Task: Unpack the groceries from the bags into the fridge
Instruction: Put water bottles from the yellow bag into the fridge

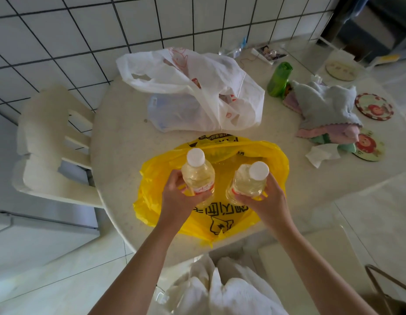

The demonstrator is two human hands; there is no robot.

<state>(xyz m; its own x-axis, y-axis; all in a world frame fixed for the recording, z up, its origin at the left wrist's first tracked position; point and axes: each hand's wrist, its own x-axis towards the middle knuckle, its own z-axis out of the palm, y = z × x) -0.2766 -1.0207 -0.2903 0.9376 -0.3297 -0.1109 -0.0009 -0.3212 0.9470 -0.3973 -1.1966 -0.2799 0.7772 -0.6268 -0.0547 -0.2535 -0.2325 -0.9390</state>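
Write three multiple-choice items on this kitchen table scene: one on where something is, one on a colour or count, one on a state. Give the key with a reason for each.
1. Where is the white bag?
A. On the table beyond the yellow bag
B. On the chair
C. On the floor

2. What colour are the caps of the two bottles?
A. Red
B. White
C. Green

3. What state are the hands in?
A. Both empty
B. Only the left holds a bottle
C. Each holds a bottle

Key:
1 A: it lies on the table, past the yellow bag, while the chair holds no bag.
2 B: the left bottle and right bottle both have white caps.
3 C: the left hand grips one bottle and the right hand grips the other.
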